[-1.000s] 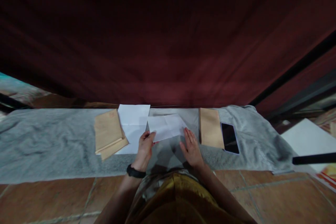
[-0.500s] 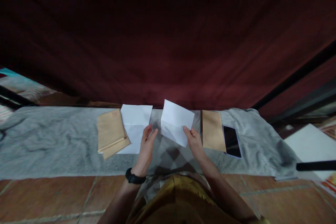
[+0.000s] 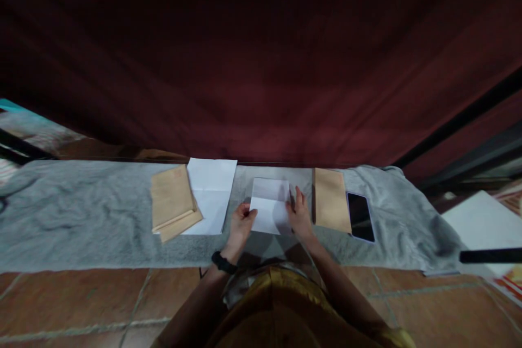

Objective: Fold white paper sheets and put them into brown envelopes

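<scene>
A folded white sheet of paper (image 3: 269, 204) lies flat on the grey cloth (image 3: 81, 217) in front of me. My left hand (image 3: 241, 225) pinches its left edge with curled fingers. My right hand (image 3: 299, 215) rests on its right edge with the fingers stretched flat. A black band sits on my left wrist (image 3: 223, 262).
Left of the sheet lie a larger white paper (image 3: 212, 190) and a stack of brown envelopes (image 3: 171, 202). To the right lie one brown envelope (image 3: 331, 199) and a black phone (image 3: 360, 216). A dark red curtain (image 3: 261, 65) hangs behind. Tiled floor (image 3: 81, 304) lies below.
The white sheet was lifted and turned in the air half a second ago; now it lies flat on the cloth with both hands on its edges.
</scene>
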Demonstrator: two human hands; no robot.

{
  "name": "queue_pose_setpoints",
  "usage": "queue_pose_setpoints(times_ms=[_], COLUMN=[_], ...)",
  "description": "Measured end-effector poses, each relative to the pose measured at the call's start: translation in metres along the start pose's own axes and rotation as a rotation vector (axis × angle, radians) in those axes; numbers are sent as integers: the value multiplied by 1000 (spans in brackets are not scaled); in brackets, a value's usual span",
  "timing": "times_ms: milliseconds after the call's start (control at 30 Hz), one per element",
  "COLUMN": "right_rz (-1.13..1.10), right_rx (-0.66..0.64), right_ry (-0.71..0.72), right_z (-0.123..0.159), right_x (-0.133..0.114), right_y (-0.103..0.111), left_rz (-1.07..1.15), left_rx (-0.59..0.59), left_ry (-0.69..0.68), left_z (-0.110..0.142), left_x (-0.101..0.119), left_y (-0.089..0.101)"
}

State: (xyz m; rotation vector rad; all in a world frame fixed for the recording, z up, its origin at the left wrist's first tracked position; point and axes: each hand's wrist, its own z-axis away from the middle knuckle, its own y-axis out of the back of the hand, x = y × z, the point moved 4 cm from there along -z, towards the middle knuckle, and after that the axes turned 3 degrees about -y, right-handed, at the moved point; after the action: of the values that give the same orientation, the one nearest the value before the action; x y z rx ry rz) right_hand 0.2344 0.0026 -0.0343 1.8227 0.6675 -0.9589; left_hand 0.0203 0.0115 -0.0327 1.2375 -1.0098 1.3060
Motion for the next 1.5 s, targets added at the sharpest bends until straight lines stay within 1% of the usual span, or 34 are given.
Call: queue_pose_setpoints(times_ms=[67,133,200,267,333,367,400,433,500,567,667,733,867,967,1033,1100,1133,1167,1267,1333,1400,1500], right_rz=[164,264,375,489,576,603,622,634,649,660,674,686,715,724,726,726,724,721,707,700,697,691], right_rx=[-43,-160,-272,-328,-340,-339,-337,-335,-321,-289,-227,-183,-112,-94,-106,-125,-132,-139,-162,-173,-171,-164], right_ry=[123,223,317,363,365,362,363,368,383,393,384,368,345,337,329,316,307,299,294,307,318,319], right_z=[11,24,38,49,54,56,57,57,58,58,60,60,60,60,60,60,61,61,61,62,62,61], right_x=[-1,-5,-10,-13,-14,-15,-15,-14,-13,-10,-6,-4,2,4,5,4,3,3,2,3,3,2], right_y=[-4,-11,-18,-21,-22,-22,-23,-23,-25,-25,-21,-17,-7,-1,1,2,2,2,2,2,2,2], left_rz=[-20,-48,-170,-407,-650,-731,-794,-849,-960,-1068,-1158,-1187,-1226,-1238,-1227,-1194,-1169,-1142,-1075,-1065,-1077,-1104], left_rx=[-3,-3,6,48,78,60,13,-57,-197,-276,-294,-271,-193,-135,-90,-71,-87,-122,-314,-402,-435,-439], left_ry=[1,6,-46,-206,-423,-517,-593,-650,-713,-724,-704,-691,-642,-602,-587,-590,-602,-618,-684,-704,-717,-748], left_z=[-1,0,3,8,14,18,20,23,27,28,29,29,28,25,24,23,22,22,20,16,8,-8], left_x=[-6,-9,-6,3,14,17,18,17,9,-1,-12,-14,-14,-12,-9,-6,-5,-4,-4,-5,-5,-2], left_y=[-2,0,6,12,12,7,1,-8,-26,-39,-46,-43,-28,-20,-21,-30,-38,-49,-85,-102,-110,-109])
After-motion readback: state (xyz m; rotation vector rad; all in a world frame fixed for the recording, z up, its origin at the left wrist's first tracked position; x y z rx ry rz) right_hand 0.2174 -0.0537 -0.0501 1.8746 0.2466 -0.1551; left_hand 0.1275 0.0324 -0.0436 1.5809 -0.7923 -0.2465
